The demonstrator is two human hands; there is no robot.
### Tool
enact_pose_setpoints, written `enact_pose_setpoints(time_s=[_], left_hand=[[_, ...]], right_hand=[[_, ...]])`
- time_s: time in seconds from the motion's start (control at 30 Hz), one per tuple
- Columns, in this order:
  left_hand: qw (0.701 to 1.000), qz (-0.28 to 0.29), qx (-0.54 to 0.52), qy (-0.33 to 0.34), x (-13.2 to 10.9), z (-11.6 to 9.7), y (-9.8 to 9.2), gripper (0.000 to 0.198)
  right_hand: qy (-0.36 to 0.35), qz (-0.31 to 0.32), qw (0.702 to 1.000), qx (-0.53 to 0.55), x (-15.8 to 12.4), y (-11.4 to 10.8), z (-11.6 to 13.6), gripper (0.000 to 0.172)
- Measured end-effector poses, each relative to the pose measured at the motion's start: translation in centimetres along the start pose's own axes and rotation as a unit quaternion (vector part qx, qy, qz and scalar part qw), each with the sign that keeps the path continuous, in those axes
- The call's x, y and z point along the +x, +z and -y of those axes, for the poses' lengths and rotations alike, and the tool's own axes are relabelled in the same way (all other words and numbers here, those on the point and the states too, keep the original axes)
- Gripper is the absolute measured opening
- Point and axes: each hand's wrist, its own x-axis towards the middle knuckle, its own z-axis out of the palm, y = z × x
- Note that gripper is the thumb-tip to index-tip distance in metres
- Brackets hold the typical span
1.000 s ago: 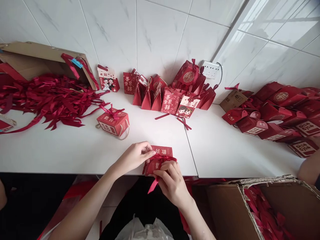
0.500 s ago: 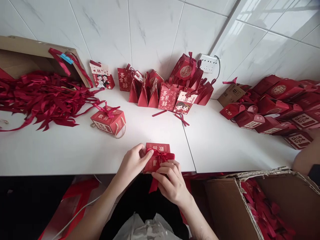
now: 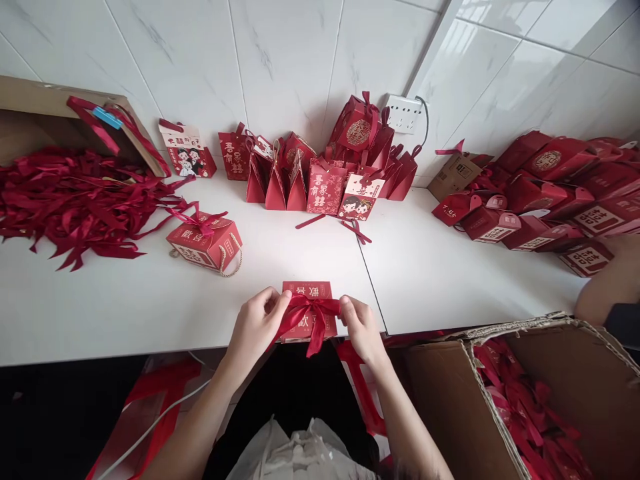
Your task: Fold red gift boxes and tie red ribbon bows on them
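A small red gift box (image 3: 307,288) with pale Chinese characters lies at the table's front edge. Across its top runs a dark red ribbon (image 3: 316,327) knotted in a bow, one tail hanging down over the front. My left hand (image 3: 260,320) pinches the bow's left loop between thumb and fingers. On the other side, my right hand (image 3: 359,323) pinches the right loop. Both loops are stretched sideways. Farther back on the left stands a finished-looking red box (image 3: 204,243) with a bow on top and a gold cord handle.
A heap of red ribbons (image 3: 75,200) spills from a cardboard box (image 3: 55,93) at the left. Several red gift boxes (image 3: 320,187) line the wall near a power strip (image 3: 403,113). More are piled at right (image 3: 545,193), near another person's arm (image 3: 607,277). A carton (image 3: 440,393) stands below.
My right hand has moved off the box's front to the bow's right side and now pinches that loop. The bow is spread wider. The camera view has shifted slightly.
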Motion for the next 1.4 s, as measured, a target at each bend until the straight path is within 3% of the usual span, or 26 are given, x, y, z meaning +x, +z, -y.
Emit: enact_pose_setpoints(time_s=[0.17, 0.5, 0.6, 0.7, 0.77, 0.83, 0.9, 0.97, 1.17, 1.4], left_hand=[[0.998, -0.036, -0.048, 0.014, -0.7, 0.4, 0.7, 0.038], [0.987, -0.114, -0.114, 0.006, -1.3, 1.0, 2.8, 0.031], [0.99, -0.093, -0.109, 0.002, -1.3, 1.2, 2.4, 0.033], [0.996, -0.058, -0.062, 0.024, -1.1, 1.0, 0.7, 0.031], [0.993, -0.081, -0.007, 0.09, -0.6, 0.5, -0.7, 0.023], [0.978, -0.075, 0.059, 0.186, 0.1, -0.3, -1.8, 0.02], [0.959, 0.004, 0.117, 0.259, 0.8, -1.2, -2.1, 0.016], [0.942, 0.081, 0.16, 0.285, 1.3, -1.8, -1.7, 0.013], [0.943, 0.09, 0.178, 0.264, 1.5, -1.3, -0.1, 0.011], [0.964, 0.076, 0.126, 0.224, 1.6, -0.4, 0.4, 0.009]], right_hand=[[0.018, 0.054, 0.983, 0.172, 0.7, 0.9, -0.4, 0.045], [0.085, 0.046, 0.921, 0.378, 1.4, 2.5, -3.2, 0.044], [0.074, 0.041, 0.944, 0.32, 1.0, 2.0, -2.6, 0.043], [0.028, -0.051, 0.982, 0.177, -0.9, 0.8, -1.4, 0.037], [-0.003, -0.095, 0.993, 0.076, -2.6, 0.1, -0.6, 0.033], [-0.015, -0.063, 0.998, -0.009, -4.0, -0.2, 0.0, 0.032], [0.0, -0.004, 0.998, -0.063, -4.9, 0.0, 0.4, 0.033], [0.023, 0.031, 0.996, -0.077, -5.1, 0.5, 0.8, 0.033], [0.053, 0.071, 0.996, -0.013, -5.1, 1.9, 1.1, 0.028], [-0.042, 0.106, 0.991, -0.069, -5.1, 1.4, 0.0, 0.02]])
